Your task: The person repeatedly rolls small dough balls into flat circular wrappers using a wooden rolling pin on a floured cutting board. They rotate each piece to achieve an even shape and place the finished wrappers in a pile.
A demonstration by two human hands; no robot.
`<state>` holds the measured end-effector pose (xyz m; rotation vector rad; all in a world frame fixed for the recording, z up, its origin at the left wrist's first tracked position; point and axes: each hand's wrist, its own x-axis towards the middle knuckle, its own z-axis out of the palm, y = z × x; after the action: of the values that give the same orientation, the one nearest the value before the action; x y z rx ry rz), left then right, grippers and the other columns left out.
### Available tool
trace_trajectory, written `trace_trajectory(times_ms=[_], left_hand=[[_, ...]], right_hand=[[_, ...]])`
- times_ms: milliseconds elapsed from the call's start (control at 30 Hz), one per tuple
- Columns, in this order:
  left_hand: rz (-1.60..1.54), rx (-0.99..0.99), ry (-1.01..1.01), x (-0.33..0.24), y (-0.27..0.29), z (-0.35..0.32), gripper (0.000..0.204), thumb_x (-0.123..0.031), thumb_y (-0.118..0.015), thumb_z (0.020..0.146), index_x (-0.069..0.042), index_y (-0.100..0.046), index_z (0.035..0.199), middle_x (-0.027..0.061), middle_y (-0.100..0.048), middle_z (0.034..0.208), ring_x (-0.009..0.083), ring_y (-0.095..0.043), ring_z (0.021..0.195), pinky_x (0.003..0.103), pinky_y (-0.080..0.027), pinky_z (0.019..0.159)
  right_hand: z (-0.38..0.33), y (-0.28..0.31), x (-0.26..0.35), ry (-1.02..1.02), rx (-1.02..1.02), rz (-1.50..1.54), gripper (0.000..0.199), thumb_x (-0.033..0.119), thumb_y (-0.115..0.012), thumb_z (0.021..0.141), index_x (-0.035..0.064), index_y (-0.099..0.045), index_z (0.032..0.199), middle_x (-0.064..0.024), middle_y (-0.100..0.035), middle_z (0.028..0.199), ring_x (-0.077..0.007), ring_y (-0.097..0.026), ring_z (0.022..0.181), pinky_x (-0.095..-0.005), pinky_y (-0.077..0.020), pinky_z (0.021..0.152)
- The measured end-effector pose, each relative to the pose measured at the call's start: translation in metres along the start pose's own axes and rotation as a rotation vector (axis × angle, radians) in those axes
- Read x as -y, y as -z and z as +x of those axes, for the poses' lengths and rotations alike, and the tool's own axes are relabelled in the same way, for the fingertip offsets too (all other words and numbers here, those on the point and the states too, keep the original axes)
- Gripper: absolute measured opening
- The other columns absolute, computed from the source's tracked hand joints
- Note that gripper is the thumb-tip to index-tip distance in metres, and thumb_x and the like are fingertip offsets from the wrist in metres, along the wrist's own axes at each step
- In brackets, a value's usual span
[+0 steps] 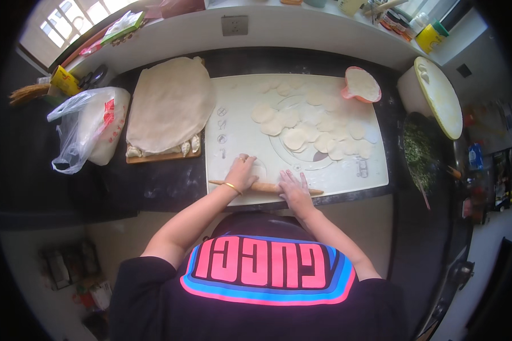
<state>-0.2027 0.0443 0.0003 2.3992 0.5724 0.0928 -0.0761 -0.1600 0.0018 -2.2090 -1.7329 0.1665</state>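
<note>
1. While both forearms come in from the lower edge, the left hand [242,172] lies palm-down on the wooden rolling pin [265,187], fingers spread flat over it, not curled round it.
2. Right hand [293,190] does the same further along the pin: open palm pressing down, fingers stretched forward.
3. That pin lies across the near edge of the white pastry mat [236,133], nearly parallel to the bench front, with a small piece of dough under the left fingers, hard to make out.
4. Mid-mat, a cluster of rolled round wrappers [310,128] overlaps loosely, spreading toward the mat's right side.
5. At the mat's far right corner sits a pink cup of flour [361,85].
6. Left of the mat, a wooden board [153,157] carries folded dumplings [189,146] along its near edge, under a pale cloth [170,102].
7. Further left on the dark bench [170,184], a plastic bag [88,128] slumps open.
8. Off the mat's right edge, a dark bowl of chopped greens [420,153] sits beside a pale round lid [441,96].
</note>
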Motion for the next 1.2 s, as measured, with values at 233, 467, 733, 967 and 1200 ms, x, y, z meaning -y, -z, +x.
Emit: trace_trajectory(times_ms=[233, 467, 733, 967, 1200], left_hand=[[-0.018, 0.105, -0.059, -0.017, 0.006, 0.024, 0.018, -0.016, -0.066, 0.073, -0.003, -0.065, 0.085, 0.0168, -0.063, 0.083, 0.0338, -0.060, 0.078, 0.038, -0.049, 0.073], [-0.156, 0.149, -0.235, -0.043, 0.022, 0.065, 0.018, -0.013, -0.062, 0.079, -0.006, -0.067, 0.095, 0.0158, -0.066, 0.081, 0.0279, -0.065, 0.076, 0.031, -0.050, 0.069], [-0.810, 0.068, 0.028, -0.086, -0.007, 0.162, 0.030, -0.023, -0.058, 0.088, 0.002, -0.062, 0.106, 0.0109, -0.068, 0.087, 0.0161, -0.064, 0.079, 0.029, -0.050, 0.069], [0.108, -0.577, 0.294, 0.020, 0.011, 0.281, 0.039, -0.014, -0.067, 0.073, -0.006, -0.059, 0.110, 0.0195, -0.053, 0.114, 0.0342, -0.050, 0.109, 0.041, -0.044, 0.088], [-0.024, -0.246, 0.444, 0.039, 0.046, 0.284, 0.032, -0.013, -0.073, 0.063, -0.002, -0.065, 0.092, 0.0184, -0.063, 0.096, 0.0316, -0.061, 0.089, 0.037, -0.049, 0.078]], right_hand=[[-0.019, 0.015, -0.041, 0.019, -0.025, -0.010, 0.030, 0.012, -0.060, 0.077, 0.0130, -0.049, 0.105, -0.0056, -0.052, 0.108, -0.0224, -0.046, 0.120, -0.0508, -0.0227, 0.105], [-0.016, 0.019, -0.070, 0.078, -0.099, 0.053, 0.041, 0.026, -0.067, 0.073, 0.0116, -0.049, 0.106, -0.0107, -0.047, 0.112, -0.0304, -0.043, 0.111, -0.0449, -0.0317, 0.096], [-0.015, 0.025, -0.072, 0.055, -0.042, 0.021, 0.040, 0.033, -0.063, 0.076, 0.0112, -0.050, 0.107, -0.0089, -0.048, 0.111, -0.0279, -0.047, 0.106, -0.0427, -0.0350, 0.089], [-0.015, 0.026, -0.074, 0.049, -0.030, 0.005, 0.040, 0.036, -0.063, 0.076, 0.0125, -0.051, 0.106, -0.0074, -0.048, 0.110, -0.0252, -0.047, 0.104, -0.0406, -0.0351, 0.088], [-0.016, 0.020, -0.077, 0.058, -0.086, -0.001, 0.041, 0.036, -0.064, 0.075, 0.0130, -0.053, 0.107, -0.0072, -0.049, 0.110, -0.0247, -0.047, 0.104, -0.0405, -0.0339, 0.090]])
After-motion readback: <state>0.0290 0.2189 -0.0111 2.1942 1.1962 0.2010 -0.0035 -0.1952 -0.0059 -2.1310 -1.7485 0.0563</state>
